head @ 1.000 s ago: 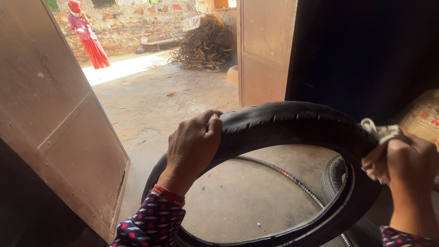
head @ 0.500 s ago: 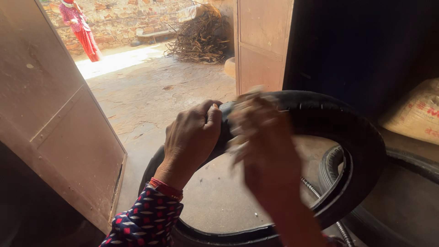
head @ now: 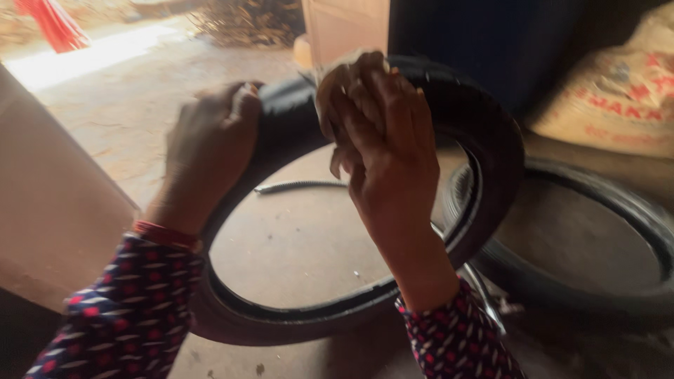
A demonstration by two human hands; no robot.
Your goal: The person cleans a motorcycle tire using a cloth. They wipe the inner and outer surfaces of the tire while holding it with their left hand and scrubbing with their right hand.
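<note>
The upright black tyre (head: 484,175) is the landmark here, standing on its tread on the bare concrete floor (head: 302,245) in the middle of the view. Left of the tyre stands a plain door panel (head: 49,210), and beyond its upper left the sunlit yard shows a strip of red cloth (head: 53,24) and a heap of dry sticks (head: 246,17). At the tyre's upper left curve the left hand (head: 210,144) is clenched over the tread, fingers wrapped across to the inner side, holding the tyre upright. Just right of it, at the top of the tyre, the right hand (head: 379,133) grips a pale rag (head: 337,70) and presses it to the rubber; the frame is blurred, so how much rag lies under the palm cannot be told. Through the tyre's opening a ribbed flexible hose (head: 295,186) lies on the floor. Right of the tyre a second tyre (head: 597,281) lies flat, touching or nearly touching its lower right edge, and above that rests a tan printed sack (head: 618,98).

To wipe well, I judge the left hand should stay firm so the tyre cannot roll, while the rag keeps flat contact and follows the tread's curve in overlapping strokes
</note>
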